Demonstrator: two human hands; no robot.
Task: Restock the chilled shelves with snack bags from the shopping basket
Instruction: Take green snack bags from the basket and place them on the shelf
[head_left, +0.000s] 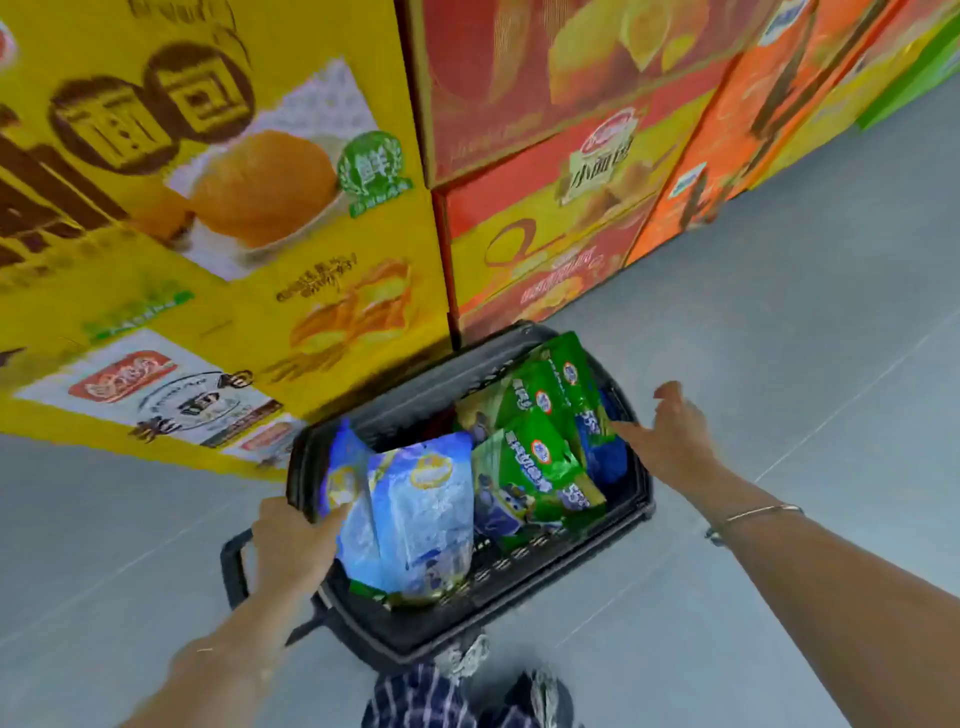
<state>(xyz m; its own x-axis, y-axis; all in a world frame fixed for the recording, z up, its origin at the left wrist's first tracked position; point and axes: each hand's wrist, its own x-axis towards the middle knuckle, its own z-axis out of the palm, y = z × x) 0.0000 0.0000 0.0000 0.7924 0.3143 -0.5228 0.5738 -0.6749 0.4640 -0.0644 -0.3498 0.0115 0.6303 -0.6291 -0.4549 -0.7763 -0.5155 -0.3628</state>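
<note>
A black shopping basket (545, 587) stands on the grey floor just in front of me. Light blue snack bags (421, 514) fill its left half and green snack bags (540, 441) lean in its right half. My left hand (293, 545) is at the basket's left rim, its fingers reaching onto the edge of a blue bag. My right hand (670, 436) hovers over the right rim with fingers spread, fingertips touching the green bags. No chilled shelf is in view.
Stacked yellow cartons (208, 208) and red cartons (545, 182) of bread rise directly behind the basket. Orange cartons (727, 156) continue to the right. Grey tiled floor (779, 312) stretches right of the basket. The basket's handle (234, 571) sticks out on the left.
</note>
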